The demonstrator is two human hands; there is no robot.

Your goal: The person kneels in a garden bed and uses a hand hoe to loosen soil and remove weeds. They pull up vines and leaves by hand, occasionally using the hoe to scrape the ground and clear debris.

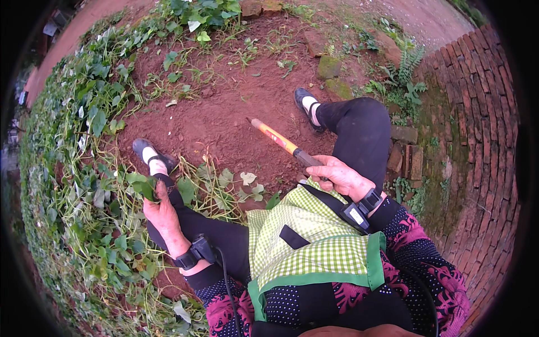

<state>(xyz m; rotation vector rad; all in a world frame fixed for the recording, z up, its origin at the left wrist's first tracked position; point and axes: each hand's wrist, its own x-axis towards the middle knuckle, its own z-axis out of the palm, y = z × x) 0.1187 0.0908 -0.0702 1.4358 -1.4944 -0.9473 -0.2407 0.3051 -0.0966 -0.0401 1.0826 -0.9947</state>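
In my left hand (162,210) is a small tuft of green leaves (147,187), pinched between thumb and fingers above the vines by my left shoe. My right hand (337,175) grips the dark ribbed handle of a hand tool (278,139) over my lap. Its shaft is yellow and orange with a narrow tip pointing away over the soil; the kind of tool is not plain. Cut or pulled leafy vines (219,185) lie on the ground between my legs. A green checked apron (307,236) covers my lap.
Reddish soil (210,113) stretches between my shoes. A dense bed of leafy vines (97,236) fills the left side. To the right is a brick wall (476,126), with loose bricks (410,162) and ferns (408,69) beside it. A cable (229,286) runs from my left wrist device.
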